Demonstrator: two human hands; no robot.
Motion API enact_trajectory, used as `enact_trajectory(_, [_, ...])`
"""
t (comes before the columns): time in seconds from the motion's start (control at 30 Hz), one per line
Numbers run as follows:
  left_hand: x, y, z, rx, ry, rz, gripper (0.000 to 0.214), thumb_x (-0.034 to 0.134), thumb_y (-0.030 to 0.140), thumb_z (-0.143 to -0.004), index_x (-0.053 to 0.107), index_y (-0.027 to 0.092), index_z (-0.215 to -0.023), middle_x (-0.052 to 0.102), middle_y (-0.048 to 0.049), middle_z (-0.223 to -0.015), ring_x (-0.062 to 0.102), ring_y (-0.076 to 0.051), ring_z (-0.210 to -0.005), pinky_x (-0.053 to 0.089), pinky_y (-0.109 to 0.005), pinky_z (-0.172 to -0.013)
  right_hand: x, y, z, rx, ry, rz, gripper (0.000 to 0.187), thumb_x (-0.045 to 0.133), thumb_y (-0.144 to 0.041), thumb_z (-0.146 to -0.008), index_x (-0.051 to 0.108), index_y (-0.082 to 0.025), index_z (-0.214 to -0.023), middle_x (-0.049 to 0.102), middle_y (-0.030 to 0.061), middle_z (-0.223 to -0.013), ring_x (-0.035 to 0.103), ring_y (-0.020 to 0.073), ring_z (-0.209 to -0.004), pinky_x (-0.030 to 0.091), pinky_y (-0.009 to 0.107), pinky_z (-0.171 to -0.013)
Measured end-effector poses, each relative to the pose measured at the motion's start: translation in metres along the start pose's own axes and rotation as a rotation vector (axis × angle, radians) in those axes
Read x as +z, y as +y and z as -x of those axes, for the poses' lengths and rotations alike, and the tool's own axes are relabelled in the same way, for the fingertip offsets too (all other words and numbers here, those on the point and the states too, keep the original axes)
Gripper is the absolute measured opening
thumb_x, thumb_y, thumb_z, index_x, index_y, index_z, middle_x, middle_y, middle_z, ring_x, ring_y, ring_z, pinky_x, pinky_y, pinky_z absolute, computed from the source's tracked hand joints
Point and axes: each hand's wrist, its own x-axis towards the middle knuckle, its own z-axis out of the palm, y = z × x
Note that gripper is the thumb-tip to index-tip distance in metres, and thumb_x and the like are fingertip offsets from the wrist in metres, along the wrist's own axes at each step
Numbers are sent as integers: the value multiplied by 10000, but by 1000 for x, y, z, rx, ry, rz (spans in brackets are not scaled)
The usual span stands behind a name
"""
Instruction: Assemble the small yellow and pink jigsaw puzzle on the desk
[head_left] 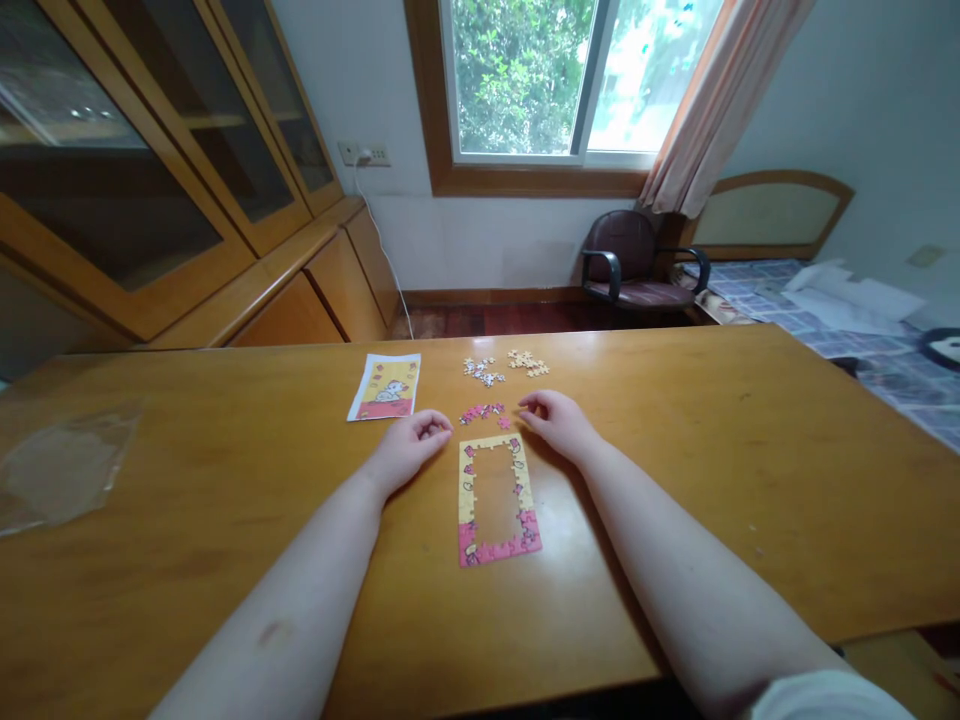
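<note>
My left hand [412, 450] rests on the table just left of the puzzle frame, its fingers curled in and the thumb near the index fingertip; nothing shows in it. On the other side, my right hand [556, 424] hovers beside the pink puzzle pieces [482, 411], thumb and index finger slightly apart and no piece visible between them. Nearer to me lies a joined puzzle border [466, 505], yellow above and pink below, with bare table inside it. One pink piece [505, 423] sits close above its top edge.
Farther back are white patterned pieces [484, 372] and pale yellow pieces [529, 363]. A printed reference picture [386, 387] with a white cat-like figure lies behind my left hand. A clear plastic bag [64, 465] is at the table's left. Beyond the table stands an armchair [637, 262].
</note>
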Motion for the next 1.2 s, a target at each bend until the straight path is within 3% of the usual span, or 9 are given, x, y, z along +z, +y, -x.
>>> enact_trajectory(0.07, [-2, 1, 2, 18, -123, -84, 257, 608, 408, -744, 603, 193, -886, 483, 43, -653, 473, -129, -620, 385, -243, -596, -2, -3, -1, -63, -70, 54, 206, 686, -311, -773, 689, -206, -950, 662, 27, -815, 593, 170, -770, 487, 330, -767])
enact_trajectory(0.17, [-5, 7, 2, 52, -202, -231, 305, 640, 407, -716, 587, 213, -945, 491, 45, -704, 475, -133, -637, 371, -242, -593, -7, -5, -1, -187, -183, 103, 504, 794, -419, -671, 664, -216, -1113, 669, 78, -1054, 590, 237, -1015, 444, 412, -949])
enact_trajectory(0.3, [-6, 22, 8, 23, -329, -458, 368, 732, 462, -611, 514, 234, -801, 502, 63, -674, 450, -130, -592, 300, -239, -531, -11, -4, 1, -242, -311, 126, 895, 846, -524, -540, 543, -250, -1335, 518, 128, -1379, 432, 321, -1300, 269, 516, -1121])
enact_trajectory(0.4, [-3, 31, 13, 31, -339, -575, 432, 775, 495, -530, 483, 237, -716, 532, 56, -646, 445, -141, -571, 257, -253, -511, -12, -4, 2, -233, -339, 130, 957, 853, -519, -521, 509, -256, -1374, 460, 138, -1438, 373, 341, -1352, 221, 551, -1140])
enact_trajectory(0.63, [4, 32, 10, 43, -317, -644, 359, 718, 484, -626, 462, 233, -644, 539, 40, -596, 438, -149, -536, 230, -266, -508, -13, -6, 0, -228, -341, 125, 843, 856, -448, -564, 564, -242, -1327, 498, 137, -1404, 416, 318, -1326, 276, 529, -1133])
enact_trajectory(0.77, [4, 28, 7, 31, -211, -623, 304, 621, 496, -738, 512, 225, -651, 557, 24, -603, 471, -154, -552, 253, -269, -521, -12, -6, -2, -218, -294, 86, 653, 839, -380, -623, 640, -245, -1231, 568, 120, -1322, 495, 282, -1252, 364, 477, -1091])
enact_trajectory(0.9, [2, 23, 4, -15, -71, -584, 259, 555, 463, -804, 647, 243, -907, 635, -9, -734, 577, -193, -690, 345, -274, -590, -10, -5, -4, -221, -239, 70, 456, 798, -333, -693, 690, -246, -1127, 621, 95, -1240, 550, 253, -1178, 399, 458, -1061])
enact_trajectory(1.03, [1, 19, 2, 64, -43, -578, 394, 527, 393, -842, 629, 290, -1209, 674, -46, -947, 614, -224, -856, 424, -303, -733, -6, -5, -5, -208, -175, 36, 262, 703, -341, -798, 711, -234, -1037, 665, 81, -1152, 592, 226, -1098, 439, 425, -1017])
enact_trajectory(1.2, [2, 18, 0, 57, -65, -658, 370, 429, 344, -895, 659, 272, -1176, 676, -66, -1059, 618, -249, -961, 440, -330, -804, -3, -6, -6, -185, -147, 13, 190, 660, -317, -832, 714, -216, -984, 687, 77, -1096, 611, 219, -1053, 448, 417, -998])
